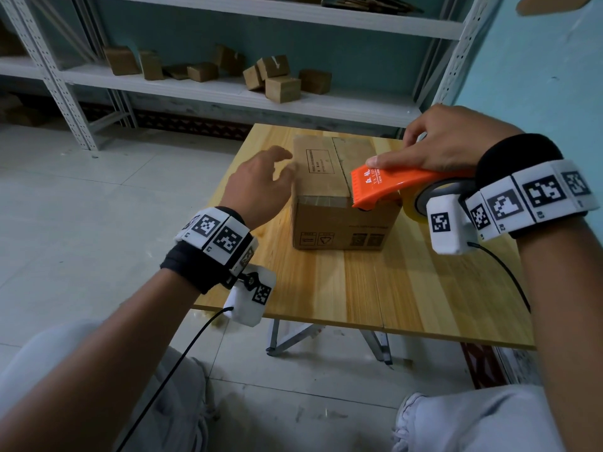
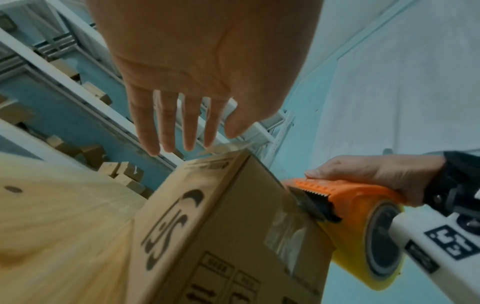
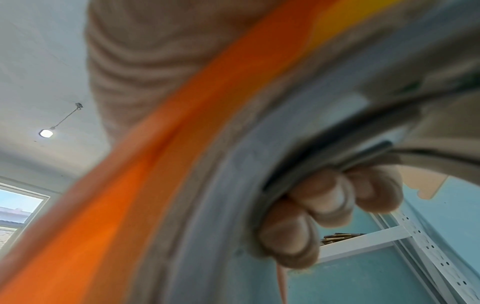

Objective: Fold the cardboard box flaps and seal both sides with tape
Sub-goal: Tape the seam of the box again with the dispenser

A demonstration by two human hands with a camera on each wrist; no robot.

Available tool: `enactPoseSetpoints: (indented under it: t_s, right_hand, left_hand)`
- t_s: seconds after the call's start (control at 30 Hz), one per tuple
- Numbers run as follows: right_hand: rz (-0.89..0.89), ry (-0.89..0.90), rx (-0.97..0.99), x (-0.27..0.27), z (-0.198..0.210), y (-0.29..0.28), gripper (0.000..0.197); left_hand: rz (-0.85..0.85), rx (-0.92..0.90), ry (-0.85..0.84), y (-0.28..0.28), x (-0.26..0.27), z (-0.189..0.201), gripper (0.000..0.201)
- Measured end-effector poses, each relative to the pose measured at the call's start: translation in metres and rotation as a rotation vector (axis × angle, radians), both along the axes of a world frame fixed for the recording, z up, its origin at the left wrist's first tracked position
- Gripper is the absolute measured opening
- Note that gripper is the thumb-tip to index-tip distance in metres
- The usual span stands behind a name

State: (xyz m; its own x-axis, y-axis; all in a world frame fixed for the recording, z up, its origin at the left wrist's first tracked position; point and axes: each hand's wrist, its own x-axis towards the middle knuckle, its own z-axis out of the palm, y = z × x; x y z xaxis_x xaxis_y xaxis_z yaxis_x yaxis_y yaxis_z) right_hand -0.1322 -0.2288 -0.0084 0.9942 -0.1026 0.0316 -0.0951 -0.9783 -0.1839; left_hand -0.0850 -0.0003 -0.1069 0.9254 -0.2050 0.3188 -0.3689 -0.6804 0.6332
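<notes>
My right hand [image 1: 447, 141] grips the tape dispenser [image 1: 401, 185], its blade at the near top edge of the box [image 1: 329, 203] on the counter [image 1: 359, 288]. My left hand [image 1: 257, 184], fingers [image 2: 166, 127] spread apart, hovers beside the box without holding it. I think the box may slide when the tape is pulled, so the strip goes crooked or wrinkles.

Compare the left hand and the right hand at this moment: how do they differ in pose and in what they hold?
1. The left hand is open with straight fingers and holds nothing; the right hand grips the orange tape dispenser.
2. The left hand is by the left side of the cardboard box; the right hand is over its right side, the dispenser's blade at the top's front edge.

Both wear wrist bands with printed markers.
</notes>
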Motion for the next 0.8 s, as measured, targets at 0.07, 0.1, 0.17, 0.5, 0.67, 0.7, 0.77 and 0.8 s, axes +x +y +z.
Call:
enactPoseSetpoints:
  t_s: [0.07, 0.1, 0.17, 0.5, 0.67, 0.7, 0.77, 0.8]
  right_hand:
    - [0.000, -0.001, -0.005, 0.000, 0.000, 0.000, 0.067]
    - [0.001, -0.001, -0.007, 0.001, 0.000, 0.000, 0.067]
    - [0.006, -0.001, -0.007, 0.000, -0.001, 0.000, 0.068]
    - [0.006, -0.009, -0.026, 0.001, -0.001, -0.001, 0.068]
    - [0.018, -0.010, -0.035, 0.002, -0.002, -0.003, 0.069]
    - [0.021, -0.010, -0.039, 0.002, -0.003, -0.003, 0.070]
    - [0.026, -0.012, -0.043, 0.003, -0.003, -0.004, 0.070]
    - [0.027, -0.013, -0.041, 0.003, -0.003, -0.004, 0.069]
  left_hand:
    - [-0.065, 0.001, 0.046, -0.006, -0.005, 0.003, 0.040]
    - [-0.094, 0.015, 0.057, -0.009, -0.008, 0.002, 0.043]
    - [-0.130, 0.062, 0.050, -0.015, -0.011, 0.001, 0.045]
    - [-0.140, 0.151, -0.028, -0.026, -0.009, -0.001, 0.042]
    - [-0.166, 0.207, -0.020, -0.032, -0.013, -0.002, 0.043]
    - [-0.160, 0.208, -0.022, -0.032, -0.013, -0.001, 0.043]
    - [-0.146, 0.202, -0.026, -0.033, -0.013, 0.000, 0.043]
    - [-0.139, 0.198, -0.029, -0.033, -0.013, 0.001, 0.043]
